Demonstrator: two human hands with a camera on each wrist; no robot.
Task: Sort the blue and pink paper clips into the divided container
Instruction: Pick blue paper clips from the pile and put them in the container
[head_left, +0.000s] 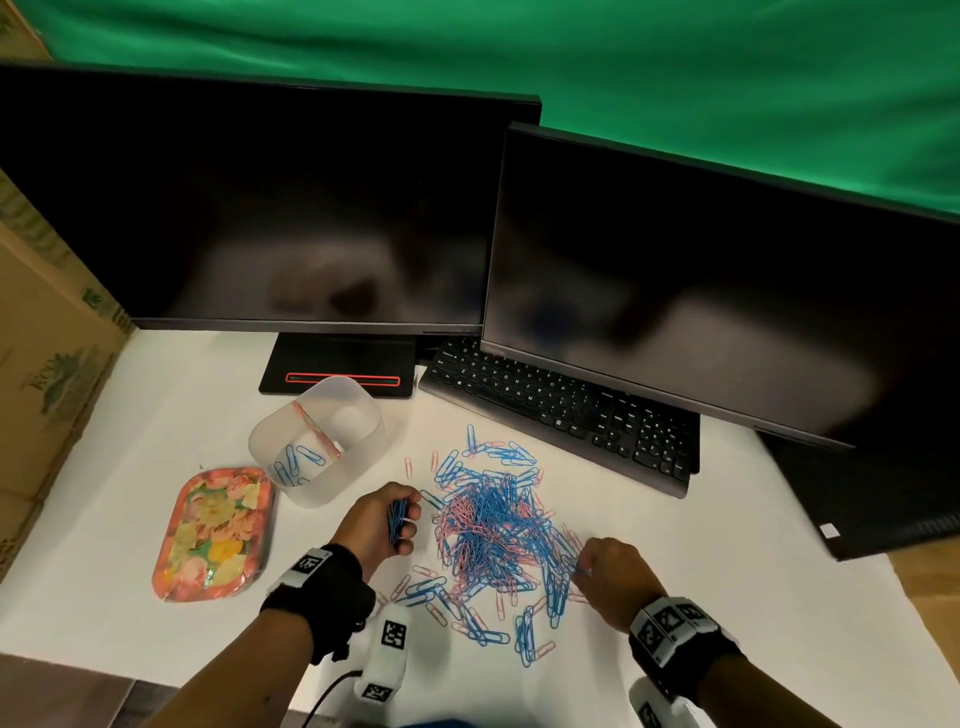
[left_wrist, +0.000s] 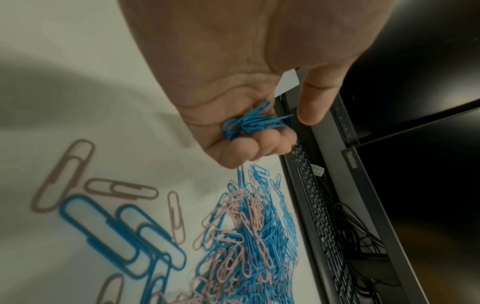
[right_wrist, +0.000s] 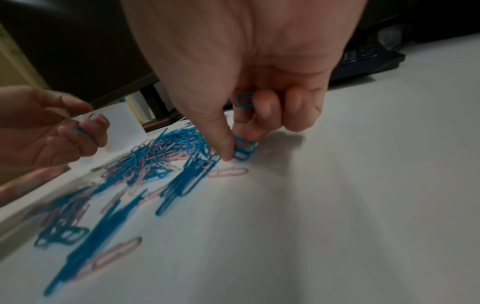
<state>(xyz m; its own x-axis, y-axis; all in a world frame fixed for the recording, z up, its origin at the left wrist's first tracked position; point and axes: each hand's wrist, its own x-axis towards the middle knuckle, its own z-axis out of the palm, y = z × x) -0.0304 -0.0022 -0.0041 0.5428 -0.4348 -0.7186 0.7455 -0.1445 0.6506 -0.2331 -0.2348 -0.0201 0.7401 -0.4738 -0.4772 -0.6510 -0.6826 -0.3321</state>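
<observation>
1. Left hand (head_left: 382, 522) is gripping a bundle of blue clips (left_wrist: 253, 121), fingers curled round it, just left of the pile (head_left: 498, 525).
2. Right hand (head_left: 613, 571) is pinching blue clips at pile's right edge (right_wrist: 242, 151); right wrist view is also showing one more tucked under the curled fingers (right_wrist: 265, 105), hidden in head view.
3. Pile: blue and pink clips tangled on the tabletop (head_left: 727, 571), too many to count.
4. Divided container (head_left: 317, 441), up-left of pile, two compartments: near one is holding about five blue clips.
5. Two monitors, one keyboard (head_left: 561, 410) behind pile.
</observation>
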